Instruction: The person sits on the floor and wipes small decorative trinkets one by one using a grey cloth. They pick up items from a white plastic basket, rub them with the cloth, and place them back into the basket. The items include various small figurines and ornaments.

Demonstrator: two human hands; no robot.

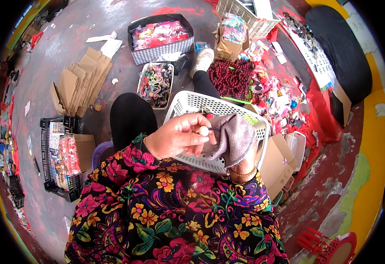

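My left hand (pixel 175 134) is closed in a pinch on a hair tie (pixel 204 131), which has a small white ornament and a dark elastic cord. The cord runs toward a greyish-mauve cloth (pixel 234 138) draped over my right hand (pixel 244 167). That hand grips the cloth, and the cloth hides most of its fingers. Both hands are close together above a white perforated plastic basket (pixel 178 109) on my lap. A few small dark and red pieces (pixel 208 113) show inside the basket, partly hidden by my hands.
Ahead stand a tray of colourful hair ties (pixel 156 83), a checked bin of pink packets (pixel 161 37) and a crate of dark red beads (pixel 232 79). Folded cardboard (pixel 80 79) and a black crate (pixel 54 176) lie left. Loose accessories (pixel 285 94) cover the red sheet at right.
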